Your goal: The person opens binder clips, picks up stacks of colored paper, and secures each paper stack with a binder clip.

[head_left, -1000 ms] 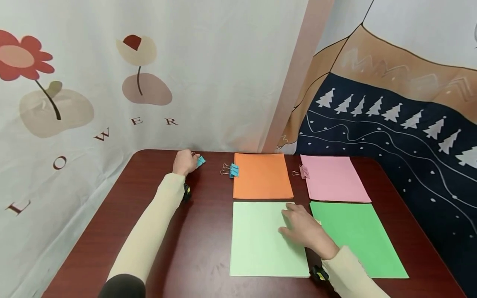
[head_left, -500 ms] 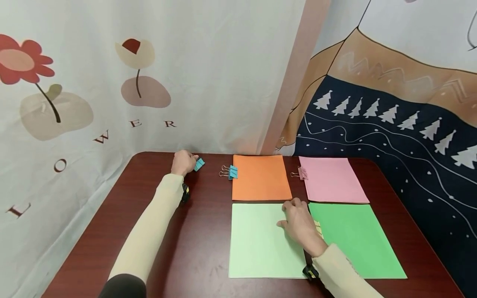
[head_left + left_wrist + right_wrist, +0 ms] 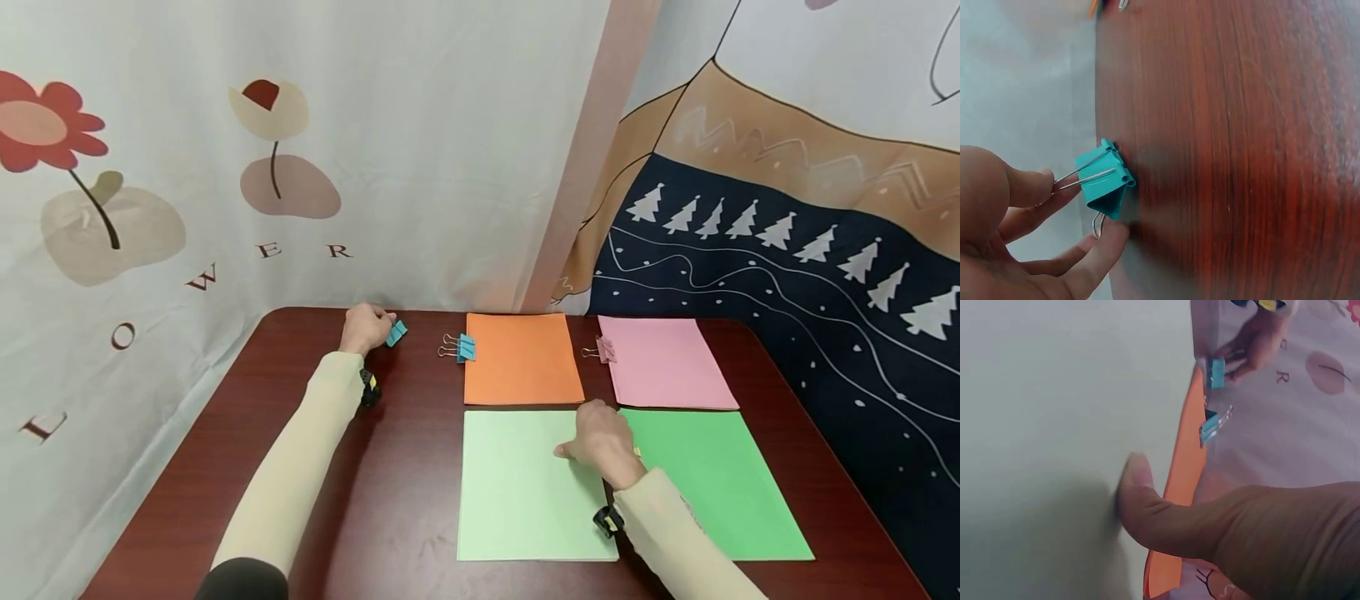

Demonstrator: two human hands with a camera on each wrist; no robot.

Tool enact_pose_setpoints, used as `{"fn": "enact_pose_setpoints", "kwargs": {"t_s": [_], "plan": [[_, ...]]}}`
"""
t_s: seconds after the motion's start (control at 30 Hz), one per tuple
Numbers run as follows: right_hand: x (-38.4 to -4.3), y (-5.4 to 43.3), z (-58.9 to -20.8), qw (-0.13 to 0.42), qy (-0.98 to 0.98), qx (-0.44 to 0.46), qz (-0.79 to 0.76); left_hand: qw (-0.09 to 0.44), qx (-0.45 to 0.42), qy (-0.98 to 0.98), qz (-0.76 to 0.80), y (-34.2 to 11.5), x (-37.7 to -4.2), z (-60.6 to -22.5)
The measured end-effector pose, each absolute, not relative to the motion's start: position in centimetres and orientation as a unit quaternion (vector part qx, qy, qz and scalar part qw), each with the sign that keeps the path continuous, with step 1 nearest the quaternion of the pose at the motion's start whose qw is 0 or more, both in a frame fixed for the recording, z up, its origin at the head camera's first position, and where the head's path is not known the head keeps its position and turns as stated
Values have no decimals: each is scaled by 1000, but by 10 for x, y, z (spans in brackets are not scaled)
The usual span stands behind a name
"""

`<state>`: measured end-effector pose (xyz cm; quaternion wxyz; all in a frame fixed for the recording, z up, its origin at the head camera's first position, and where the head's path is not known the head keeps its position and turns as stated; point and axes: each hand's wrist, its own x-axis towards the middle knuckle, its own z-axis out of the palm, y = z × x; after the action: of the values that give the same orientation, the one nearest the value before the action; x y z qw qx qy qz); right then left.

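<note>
In the left wrist view, my left hand [image 3: 1035, 219] pinches a blue binder clip [image 3: 1102, 178] by its wire handles, thumb on one side and fingers on the other, close over the far left table edge. My right hand [image 3: 606, 442] grips the light green paper stack [image 3: 517, 492] at its upper right edge. Its thumb [image 3: 1141, 487] lies on top of the sheet, while the curled fingers are mostly hidden below the hand. A yellow clip [image 3: 637, 452] shows partly behind this hand, at the left edge of the green paper [image 3: 720, 492].
Behind the light green stack lies orange paper [image 3: 521, 358] with blue binder clips [image 3: 466, 347] at its left edge. Pink paper [image 3: 667, 362] with a pink clip [image 3: 606, 349] lies to its right. Printed curtains [image 3: 420, 167] border the dark red table [image 3: 405, 483].
My right hand has slid to the upper right edge of the light green stack and its fingers have curled in. My left hand stays at the far left with the blue binder clip.
</note>
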<state>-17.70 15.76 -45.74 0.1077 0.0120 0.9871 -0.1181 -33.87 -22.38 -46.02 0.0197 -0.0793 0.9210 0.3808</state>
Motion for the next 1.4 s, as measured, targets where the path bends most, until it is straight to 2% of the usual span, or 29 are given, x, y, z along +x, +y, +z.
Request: {"fn": "enact_pose_setpoints", "kwargs": {"t_s": [0.33, 0.6, 0.93, 1.17, 1.4], "plan": [[-179, 161, -455, 128, 983, 10, -133, 50, -104, 913, 392, -227, -331, -449], [-180, 161, -455, 122, 978, 24, -168, 98, -129, 885, 437, -228, -330, -437], [-176, 172, -457, 110, 967, 20, -228, 119, -110, 875, 456, -227, -329, -431], [-174, 186, -459, 78, 943, -4, -323, 112, -106, 870, 469, -230, -319, -430], [-177, 201, -462, 86, 902, -34, -422, 80, -101, 867, 482, -231, -310, -431]]}}
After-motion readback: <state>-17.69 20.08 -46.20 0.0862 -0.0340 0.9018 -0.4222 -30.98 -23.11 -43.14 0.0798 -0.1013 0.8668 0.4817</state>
